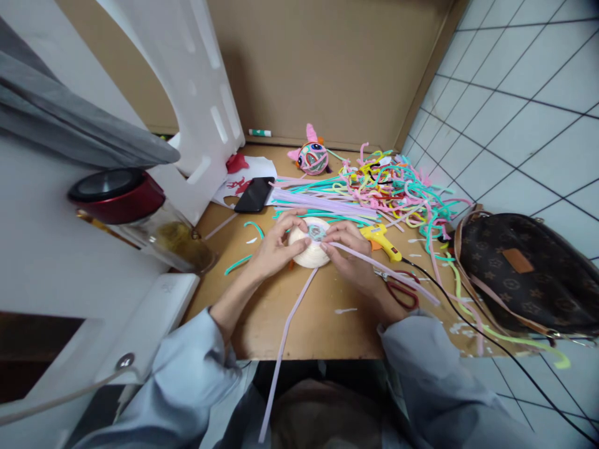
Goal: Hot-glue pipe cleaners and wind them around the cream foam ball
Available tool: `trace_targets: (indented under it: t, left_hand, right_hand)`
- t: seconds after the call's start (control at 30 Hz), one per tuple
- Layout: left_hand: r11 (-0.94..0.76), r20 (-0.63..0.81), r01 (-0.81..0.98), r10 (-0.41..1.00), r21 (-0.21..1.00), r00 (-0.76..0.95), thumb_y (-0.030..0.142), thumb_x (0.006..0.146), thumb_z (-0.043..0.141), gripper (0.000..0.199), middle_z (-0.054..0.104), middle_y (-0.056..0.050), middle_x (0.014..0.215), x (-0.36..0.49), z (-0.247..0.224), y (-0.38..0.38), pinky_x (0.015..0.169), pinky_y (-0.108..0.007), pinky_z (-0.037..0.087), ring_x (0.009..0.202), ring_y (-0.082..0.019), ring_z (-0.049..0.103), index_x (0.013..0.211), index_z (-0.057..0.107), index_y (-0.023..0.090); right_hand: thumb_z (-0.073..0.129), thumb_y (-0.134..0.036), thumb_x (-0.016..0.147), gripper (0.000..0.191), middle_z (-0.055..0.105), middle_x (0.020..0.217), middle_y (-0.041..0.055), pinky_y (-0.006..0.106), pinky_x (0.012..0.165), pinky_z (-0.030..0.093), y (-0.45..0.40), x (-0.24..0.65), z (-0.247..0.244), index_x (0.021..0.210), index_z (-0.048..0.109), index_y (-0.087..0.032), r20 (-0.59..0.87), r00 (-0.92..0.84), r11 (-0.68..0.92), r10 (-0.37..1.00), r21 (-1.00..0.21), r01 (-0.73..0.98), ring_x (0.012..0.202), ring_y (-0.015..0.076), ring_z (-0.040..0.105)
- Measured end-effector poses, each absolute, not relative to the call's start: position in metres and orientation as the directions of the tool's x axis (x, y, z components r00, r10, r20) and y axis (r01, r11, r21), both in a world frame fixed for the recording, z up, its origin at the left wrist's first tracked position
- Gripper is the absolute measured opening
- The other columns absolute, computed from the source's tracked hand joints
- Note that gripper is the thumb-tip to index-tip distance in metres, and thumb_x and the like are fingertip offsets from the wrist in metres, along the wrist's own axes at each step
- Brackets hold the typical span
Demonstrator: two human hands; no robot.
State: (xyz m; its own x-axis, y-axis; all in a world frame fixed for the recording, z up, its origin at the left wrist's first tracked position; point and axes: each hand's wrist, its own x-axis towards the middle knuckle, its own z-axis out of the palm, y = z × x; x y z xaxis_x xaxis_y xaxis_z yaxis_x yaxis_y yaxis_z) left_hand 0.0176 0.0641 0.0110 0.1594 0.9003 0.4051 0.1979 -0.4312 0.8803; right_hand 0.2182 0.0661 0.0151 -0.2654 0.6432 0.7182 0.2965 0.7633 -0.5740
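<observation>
A cream-white round ball [303, 254] with a teal-grey patch on top sits between my hands. My left hand [279, 244] is wrapped round its left side, with the thumb on top. My right hand [350, 249] pinches a lilac pipe cleaner [374, 257] against the ball's right side; the strip runs out to the right past my wrist. Another lilac pipe cleaner end [286, 333] hangs from under the ball over the table's front edge. Just beyond my right hand lies a yellow glue gun [384, 242]. Red-handled scissors [401, 290] are partly hidden by my right forearm.
Straight pipe cleaners [322, 202] and a tangled heap [393, 187] lie behind my hands. A pink-eared craft figure [313, 156] stands at the back. A black phone [254, 194] and a glass flask [178, 243] are left, a brown bag [519, 274] right. The glue gun's cord [463, 305] crosses the right side.
</observation>
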Motion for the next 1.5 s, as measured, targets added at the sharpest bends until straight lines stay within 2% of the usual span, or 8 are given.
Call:
trace_targets:
  t: [0.37, 0.6, 0.93, 1.23, 1.37, 1.5]
  left_hand:
    - [-0.484, 0.46, 0.333, 0.875, 0.809, 0.153, 0.041, 0.085, 0.069, 0.024, 0.053, -0.015, 0.143, 0.016, 0.025, 0.055, 0.108, -0.048, 0.048, 0.138, -0.031, 0.05, 0.094, 0.06, 0.021]
    - [-0.52, 0.494, 0.383, 0.852, 0.764, 0.171, 0.042, 0.088, 0.067, 0.02, 0.064, -0.011, 0.122, 0.016, 0.029, 0.054, 0.116, -0.047, 0.041, 0.137, -0.029, 0.05, 0.085, 0.064, 0.023]
    - [-0.519, 0.5, 0.394, 0.851, 0.758, 0.158, 0.045, 0.088, 0.069, 0.026, 0.059, -0.013, 0.135, 0.015, 0.028, 0.054, 0.112, -0.045, 0.046, 0.13, -0.028, 0.056, 0.085, 0.069, 0.02]
    - [-0.598, 0.58, 0.484, 0.788, 0.639, 0.207, 0.04, 0.093, 0.061, 0.021, 0.06, -0.011, 0.133, 0.014, 0.026, 0.052, 0.111, -0.045, 0.046, 0.125, -0.026, 0.059, 0.094, 0.071, 0.021]
    - [-0.613, 0.586, 0.505, 0.775, 0.607, 0.237, 0.039, 0.088, 0.067, 0.021, 0.06, -0.012, 0.131, 0.016, 0.024, 0.051, 0.111, -0.046, 0.046, 0.124, -0.027, 0.059, 0.101, 0.068, 0.022]
    - [-0.608, 0.566, 0.518, 0.782, 0.601, 0.261, 0.047, 0.08, 0.077, 0.038, 0.058, -0.014, 0.135, 0.018, 0.019, 0.05, 0.11, -0.047, 0.047, 0.126, -0.03, 0.057, 0.105, 0.064, 0.022]
  right_hand:
    - [0.064, -0.026, 0.092, 0.01, 0.064, 0.091, 0.0041, 0.038, 0.083, 0.054, 0.066, 0.216, 0.015, 0.083, 0.067, -0.024, 0.692, -0.266, 0.739, 0.671, -0.594, 0.318, 0.092, 0.0198, 0.063]
    - [0.064, -0.025, 0.091, 0.009, 0.064, 0.092, 0.0043, 0.039, 0.084, 0.053, 0.064, 0.214, 0.017, 0.082, 0.067, -0.024, 0.675, -0.249, 0.718, 0.694, -0.621, 0.315, 0.092, 0.0205, 0.063]
    - [0.065, -0.024, 0.091, 0.009, 0.064, 0.092, 0.0046, 0.037, 0.083, 0.054, 0.064, 0.213, 0.016, 0.082, 0.066, -0.023, 0.693, -0.228, 0.724, 0.683, -0.603, 0.335, 0.092, 0.0196, 0.064]
    - [0.064, -0.024, 0.091, 0.01, 0.064, 0.088, 0.0035, 0.037, 0.081, 0.053, 0.065, 0.213, 0.014, 0.081, 0.065, -0.024, 0.691, -0.21, 0.713, 0.692, -0.609, 0.348, 0.09, 0.0193, 0.063]
    - [0.064, -0.025, 0.091, 0.01, 0.063, 0.087, 0.003, 0.037, 0.081, 0.053, 0.065, 0.212, 0.012, 0.081, 0.065, -0.024, 0.708, -0.183, 0.72, 0.682, -0.608, 0.334, 0.089, 0.0194, 0.064]
    - [0.066, -0.027, 0.09, 0.008, 0.064, 0.09, 0.0035, 0.037, 0.082, 0.053, 0.065, 0.213, 0.01, 0.083, 0.065, -0.025, 0.695, -0.186, 0.71, 0.694, -0.617, 0.34, 0.091, 0.0199, 0.064]
